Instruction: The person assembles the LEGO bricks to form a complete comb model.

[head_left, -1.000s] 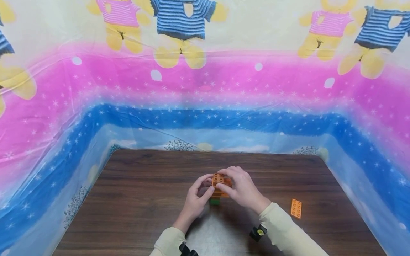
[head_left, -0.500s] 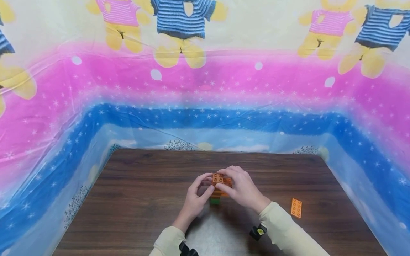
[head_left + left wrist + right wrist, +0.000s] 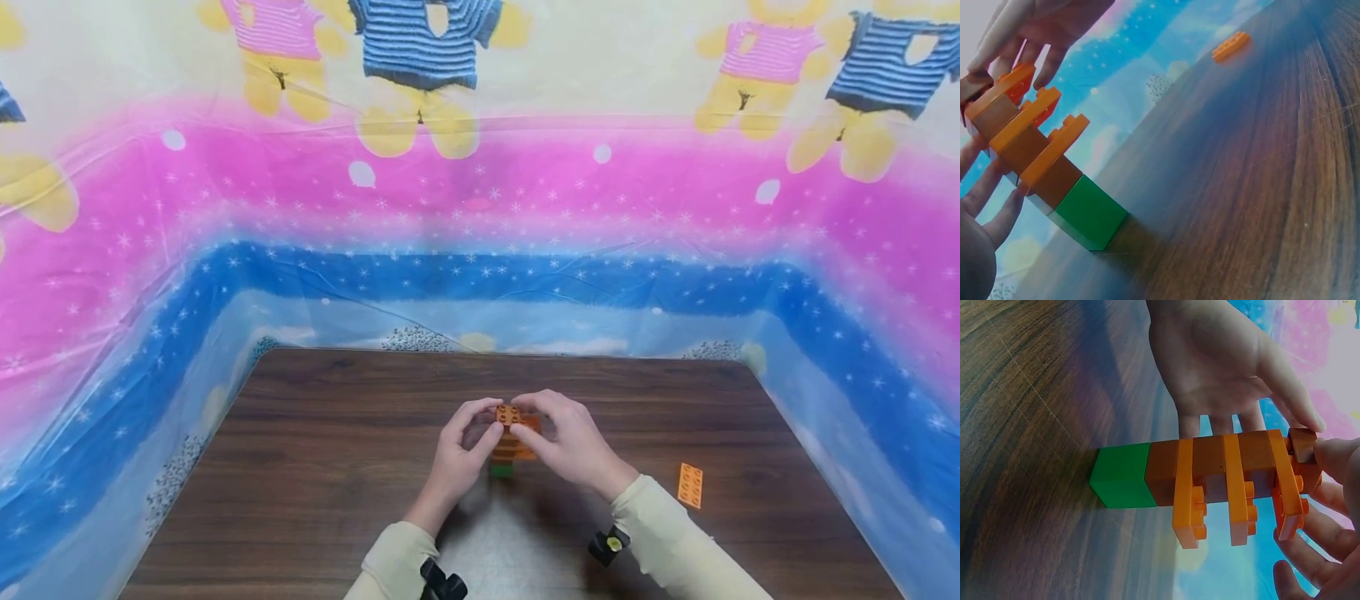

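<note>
A tower of toy building bricks stands upright on the table, with a green brick [image 3: 1124, 475] at its base. Above it, brown bricks [image 3: 1055, 181] alternate with orange plates [image 3: 1055, 155] that jut out to one side. At the top is a brown brick [image 3: 508, 415], slightly out of line with the stack in the right wrist view. My left hand [image 3: 454, 454] pinches this top brick from the left, other fingers lying along the tower's side. From the right, my right hand [image 3: 573, 442] pinches the same brick between thumb and fingers. Fingers partly hide the top joint.
Another orange plate [image 3: 691, 486], studs up, lies apart on the dark wooden table [image 3: 322, 467], to the right of my right hand. A patterned cloth [image 3: 480, 283] surrounds the table's back and sides.
The top brown brick has shifted slightly and now looks tipped. My right thumb has moved a little to the right along it. The lower tower stays standing.
</note>
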Tool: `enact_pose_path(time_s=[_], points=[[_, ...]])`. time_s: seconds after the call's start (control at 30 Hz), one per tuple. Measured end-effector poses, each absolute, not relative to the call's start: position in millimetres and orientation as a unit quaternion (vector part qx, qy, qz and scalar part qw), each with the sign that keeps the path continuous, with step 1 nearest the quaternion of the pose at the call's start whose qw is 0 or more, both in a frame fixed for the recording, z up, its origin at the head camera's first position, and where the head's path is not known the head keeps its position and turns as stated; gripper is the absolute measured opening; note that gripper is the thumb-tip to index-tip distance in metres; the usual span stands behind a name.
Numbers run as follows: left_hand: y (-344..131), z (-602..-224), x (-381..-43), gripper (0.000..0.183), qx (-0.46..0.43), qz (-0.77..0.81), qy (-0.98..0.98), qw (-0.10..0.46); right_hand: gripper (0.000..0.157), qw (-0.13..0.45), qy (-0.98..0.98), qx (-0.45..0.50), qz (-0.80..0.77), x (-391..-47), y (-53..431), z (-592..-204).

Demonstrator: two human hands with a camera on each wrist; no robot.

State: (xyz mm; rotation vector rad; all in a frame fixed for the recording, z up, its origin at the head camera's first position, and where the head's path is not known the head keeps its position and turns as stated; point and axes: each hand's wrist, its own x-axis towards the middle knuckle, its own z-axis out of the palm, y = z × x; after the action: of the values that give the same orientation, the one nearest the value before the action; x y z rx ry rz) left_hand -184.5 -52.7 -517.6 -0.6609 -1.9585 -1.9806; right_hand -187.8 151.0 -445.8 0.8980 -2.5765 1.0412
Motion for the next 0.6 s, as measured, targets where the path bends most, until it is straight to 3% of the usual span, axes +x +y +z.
enact_pose_path(time_s=[0.6], points=[[-51.9, -519.7, -182.3, 0.031, -0.207, -0.690, -0.681, 0.131, 0.029, 0.101, -0.868, 0.302, 0.381, -187.5, 150.2, -448.2]])
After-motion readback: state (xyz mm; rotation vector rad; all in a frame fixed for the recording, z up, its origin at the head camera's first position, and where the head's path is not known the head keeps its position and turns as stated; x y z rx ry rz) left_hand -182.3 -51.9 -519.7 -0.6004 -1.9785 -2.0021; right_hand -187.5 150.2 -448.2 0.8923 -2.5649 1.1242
